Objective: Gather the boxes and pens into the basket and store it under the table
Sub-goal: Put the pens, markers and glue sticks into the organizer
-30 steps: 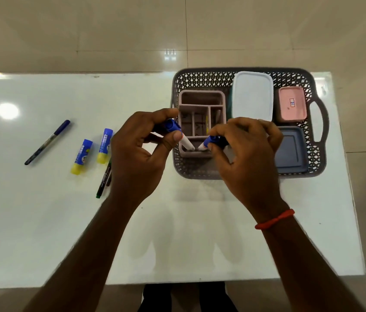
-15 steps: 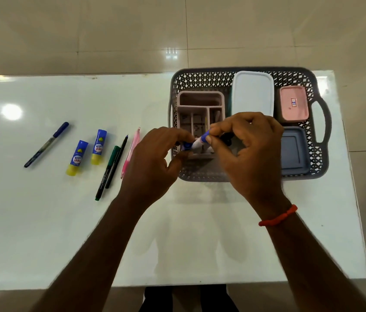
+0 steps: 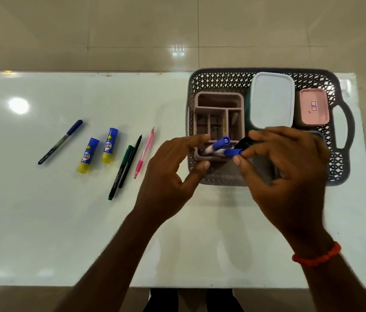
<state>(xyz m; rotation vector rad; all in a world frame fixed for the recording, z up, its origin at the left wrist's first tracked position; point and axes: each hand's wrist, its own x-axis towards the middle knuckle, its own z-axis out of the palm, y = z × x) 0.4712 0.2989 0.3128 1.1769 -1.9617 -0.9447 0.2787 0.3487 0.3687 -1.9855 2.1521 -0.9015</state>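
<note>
A grey lattice basket (image 3: pixel 218 81) stands at the table's right end. It holds a pink divided organizer (image 3: pixel 219 100), a white lidded box (image 3: pixel 272 100) and a pink box (image 3: pixel 313 109); my right hand hides most of another box. Two blue-capped markers lie over the organizer's front compartment. My right hand (image 3: pixel 285 167) pinches the cap of the nearer marker (image 3: pixel 229 152). The other marker (image 3: pixel 219 144) leans free, and my left hand (image 3: pixel 170 174) hovers beside it with fingers apart. Something black (image 3: pixel 244 143) shows under my right fingers.
On the white table (image 3: pixel 42 221), left of the basket, lie a blue pen (image 3: pixel 60 141), two blue-and-yellow glue sticks (image 3: pixel 87 155) (image 3: pixel 110 145), a green pen (image 3: pixel 124 166) beside a black one, and a pink pen (image 3: pixel 145 153). Tiled floor lies beyond the far edge.
Both hands brought the two markers together over the organizer. My left hand has let go of its marker and spread its fingers; the right hand still grips the other.
</note>
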